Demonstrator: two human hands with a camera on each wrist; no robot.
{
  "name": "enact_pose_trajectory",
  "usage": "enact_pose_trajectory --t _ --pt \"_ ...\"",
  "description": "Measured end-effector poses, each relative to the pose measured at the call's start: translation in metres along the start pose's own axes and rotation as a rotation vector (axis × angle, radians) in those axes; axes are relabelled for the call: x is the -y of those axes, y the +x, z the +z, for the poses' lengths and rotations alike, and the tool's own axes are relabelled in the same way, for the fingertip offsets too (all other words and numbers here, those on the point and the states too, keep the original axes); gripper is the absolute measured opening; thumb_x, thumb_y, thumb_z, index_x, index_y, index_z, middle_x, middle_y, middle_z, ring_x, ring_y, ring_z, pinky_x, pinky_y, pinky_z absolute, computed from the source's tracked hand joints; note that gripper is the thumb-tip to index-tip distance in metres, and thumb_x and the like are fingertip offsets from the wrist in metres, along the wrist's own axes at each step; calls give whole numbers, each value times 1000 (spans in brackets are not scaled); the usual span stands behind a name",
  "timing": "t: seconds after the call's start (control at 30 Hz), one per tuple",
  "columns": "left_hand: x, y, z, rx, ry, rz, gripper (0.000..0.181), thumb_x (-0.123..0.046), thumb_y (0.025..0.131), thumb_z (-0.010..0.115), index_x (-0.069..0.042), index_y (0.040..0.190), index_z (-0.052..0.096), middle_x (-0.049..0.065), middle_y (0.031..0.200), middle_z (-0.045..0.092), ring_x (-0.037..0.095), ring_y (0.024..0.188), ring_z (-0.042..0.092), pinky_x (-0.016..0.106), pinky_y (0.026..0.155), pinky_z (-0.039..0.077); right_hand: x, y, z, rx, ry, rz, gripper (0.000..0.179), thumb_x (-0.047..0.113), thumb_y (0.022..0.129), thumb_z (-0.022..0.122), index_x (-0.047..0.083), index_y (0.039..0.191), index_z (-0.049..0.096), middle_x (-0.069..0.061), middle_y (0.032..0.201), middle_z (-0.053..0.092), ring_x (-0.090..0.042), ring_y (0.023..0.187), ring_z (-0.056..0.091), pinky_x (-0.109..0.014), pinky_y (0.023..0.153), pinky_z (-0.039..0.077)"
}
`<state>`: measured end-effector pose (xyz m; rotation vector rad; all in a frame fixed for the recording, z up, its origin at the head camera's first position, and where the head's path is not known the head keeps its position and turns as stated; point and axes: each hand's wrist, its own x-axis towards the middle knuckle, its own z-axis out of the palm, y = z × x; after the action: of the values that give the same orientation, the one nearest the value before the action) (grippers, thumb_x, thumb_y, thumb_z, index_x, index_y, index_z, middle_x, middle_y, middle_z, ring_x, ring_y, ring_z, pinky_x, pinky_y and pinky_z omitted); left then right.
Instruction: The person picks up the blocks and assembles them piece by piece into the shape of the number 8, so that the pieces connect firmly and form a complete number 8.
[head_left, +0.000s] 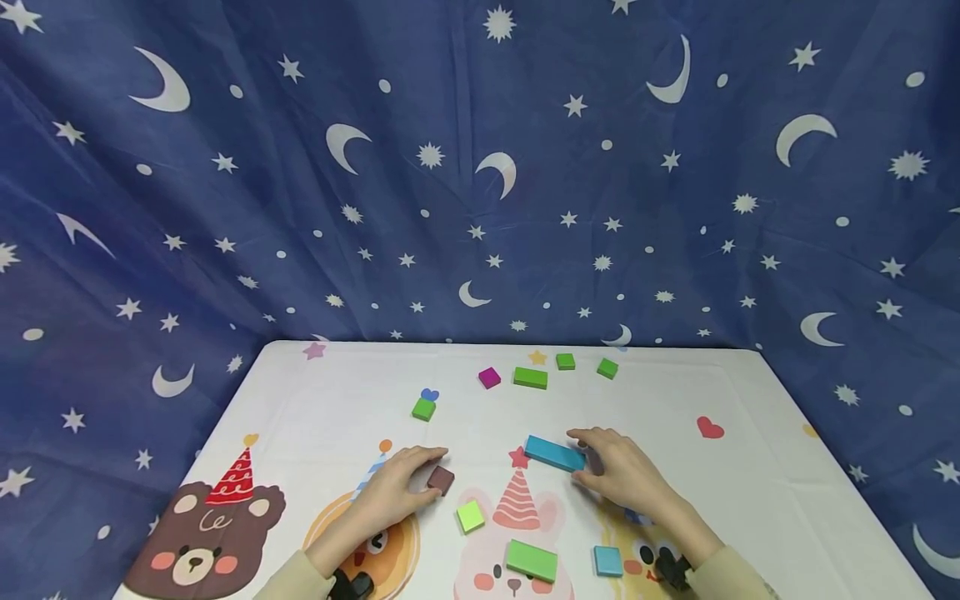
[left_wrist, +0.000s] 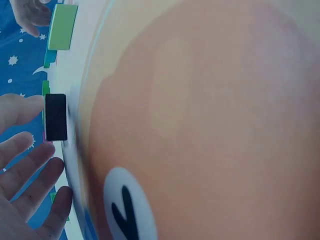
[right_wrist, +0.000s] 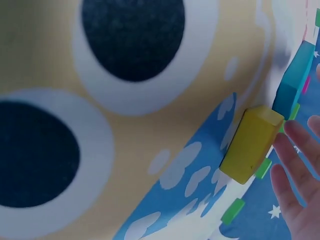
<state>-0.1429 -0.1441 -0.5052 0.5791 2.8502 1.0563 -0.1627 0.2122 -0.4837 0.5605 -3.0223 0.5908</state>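
Observation:
My left hand (head_left: 393,490) is beside a small dark brown block (head_left: 442,480), thumb tip right at its near side. Its fingers spread loosely past the block in the left wrist view. A long blue block (head_left: 553,452) lies on the table with its right end between the thumb and fingers of my right hand (head_left: 626,471), which are parted wider than the block. In the right wrist view, a yellow block (right_wrist: 252,145) is near the right fingertips, beside the blue one; the hand hides it in the head view.
Nearer me are a lime block (head_left: 470,517), a long green block (head_left: 532,561) and a light blue block (head_left: 607,561). Farther back lie a magenta block (head_left: 489,377), a green bar (head_left: 530,377) and several small green blocks (head_left: 423,409). A starry blue curtain (head_left: 420,192) hangs behind the table.

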Motion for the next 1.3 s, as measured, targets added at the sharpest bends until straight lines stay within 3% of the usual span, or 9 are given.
enact_pose_trajectory --t 0.2,0.3,0.83,1.3 --pt "5 2 -3 32 -89 26 45 -14 81 74 -12 125 62 0 111 64 16 96 56 25 79 48 0 4 3 17 3 -28 54 29 76 80 15 125 62 1 108 68 -12 93 58 -41 88 49" --pt "7 3 -4 39 -103 46 42 -12 80 75 -11 121 64 -2 105 64 14 91 53 21 75 46 1 6 4 18 6 -39 50 27 76 80 14 122 64 0 109 68 -12 93 59 -41 87 49" --pt "9 7 -5 61 -68 98 34 -9 80 74 -12 114 67 -2 102 64 14 91 56 21 75 46 1 10 8 4 -55 -64 36 22 76 80 12 108 70 4 97 66 -7 84 57 -31 75 49" --pt "10 10 -5 66 -57 105 30 -7 80 73 -13 110 68 -3 103 64 15 92 58 24 77 47 -1 10 9 -13 -50 -74 33 21 76 79 12 106 70 3 97 67 -10 86 60 -32 76 52"
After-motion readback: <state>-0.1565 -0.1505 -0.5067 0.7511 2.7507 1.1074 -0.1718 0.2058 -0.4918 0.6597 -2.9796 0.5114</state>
